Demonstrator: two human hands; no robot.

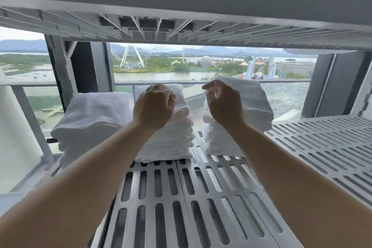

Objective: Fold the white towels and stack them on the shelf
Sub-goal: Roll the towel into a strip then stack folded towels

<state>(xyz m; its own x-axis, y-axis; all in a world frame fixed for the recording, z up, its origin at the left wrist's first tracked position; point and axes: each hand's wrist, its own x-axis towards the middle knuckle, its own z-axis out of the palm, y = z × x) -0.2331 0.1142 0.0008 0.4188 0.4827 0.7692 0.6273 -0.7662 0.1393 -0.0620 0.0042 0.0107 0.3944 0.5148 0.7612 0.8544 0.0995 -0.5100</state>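
Note:
Three stacks of folded white towels stand on a grey slotted metal shelf [201, 197]. The left stack [90, 119] is wide and low. The middle stack [173, 139] is taller, with many thin layers. The right stack [255, 102] stands apart from it across a narrow gap. My left hand [154, 106] is curled into a fist in front of the top of the middle stack. My right hand [223, 104] hangs in front of the right stack with fingers curled and thumb near the forefinger. No towel shows inside either hand.
The underside of the upper shelf [181, 26] hangs close above the stacks. The slotted shelf continues bare to the right [322, 147]. Behind the shelf stand grey uprights [60, 70], a railing and a window onto water and a Ferris wheel.

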